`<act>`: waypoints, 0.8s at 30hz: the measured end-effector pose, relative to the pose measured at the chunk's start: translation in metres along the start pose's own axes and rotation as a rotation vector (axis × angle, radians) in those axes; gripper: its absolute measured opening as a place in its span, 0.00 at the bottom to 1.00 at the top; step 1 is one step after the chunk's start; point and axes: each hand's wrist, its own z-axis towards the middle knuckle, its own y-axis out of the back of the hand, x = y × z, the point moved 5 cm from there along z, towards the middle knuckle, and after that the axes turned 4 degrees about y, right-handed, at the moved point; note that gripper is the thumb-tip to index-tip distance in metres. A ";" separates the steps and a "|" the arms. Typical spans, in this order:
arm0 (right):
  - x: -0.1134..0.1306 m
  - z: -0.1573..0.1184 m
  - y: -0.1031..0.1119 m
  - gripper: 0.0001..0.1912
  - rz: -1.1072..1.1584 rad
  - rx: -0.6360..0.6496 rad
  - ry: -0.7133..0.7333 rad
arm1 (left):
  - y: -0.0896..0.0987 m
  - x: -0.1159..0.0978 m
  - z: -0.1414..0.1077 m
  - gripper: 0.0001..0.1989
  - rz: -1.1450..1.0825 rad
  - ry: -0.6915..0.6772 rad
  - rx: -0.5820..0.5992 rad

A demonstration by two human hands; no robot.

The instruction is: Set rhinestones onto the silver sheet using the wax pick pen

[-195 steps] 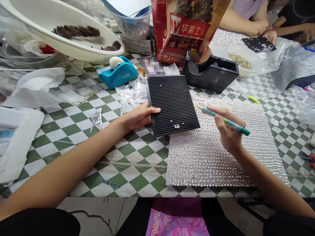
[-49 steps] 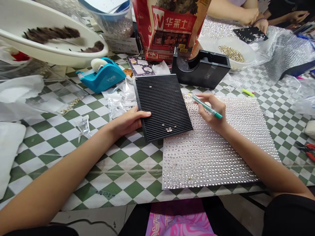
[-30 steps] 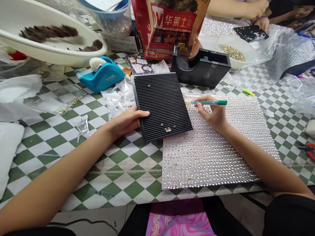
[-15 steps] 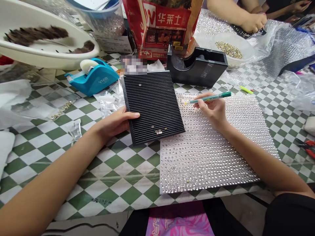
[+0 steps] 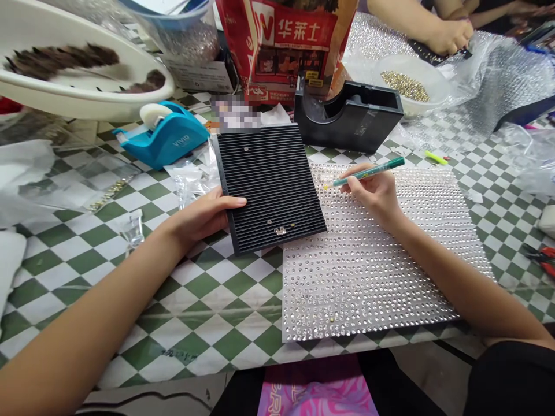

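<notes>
My left hand (image 5: 212,215) grips the left edge of a black ridged board (image 5: 273,179), its thumb on the top face. A few small shiny pieces lie on the board, mostly near its lower edge. In my right hand (image 5: 375,193) is a green pen-like tool (image 5: 368,171) with a yellow tip pointing left. That tip is over the upper left part of a sheet (image 5: 368,277) covered in rows of clear rhinestones. The board's right corner overlaps the sheet's left side.
A blue tape dispenser (image 5: 167,136) and a black one (image 5: 351,118) stand behind the board, before a red bag (image 5: 295,55). At the upper right, a person's hand (image 5: 451,36) is near a bowl of gold beads (image 5: 405,86). Pliers (image 5: 544,260) lie far right.
The pen-like tool has shifted slightly left and down in my right hand, its tip lower over the rhinestones. My left hand and the board have hardly moved.
</notes>
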 end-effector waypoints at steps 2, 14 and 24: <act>0.000 0.000 0.002 0.06 0.043 -0.029 -0.009 | 0.001 0.001 0.001 0.29 0.013 0.005 -0.008; -0.003 -0.003 -0.003 0.04 -0.064 0.014 0.089 | -0.001 -0.001 0.001 0.24 0.057 -0.010 -0.001; -0.009 0.003 0.004 0.10 0.160 -0.048 -0.058 | 0.000 -0.001 0.001 0.23 0.043 0.004 -0.025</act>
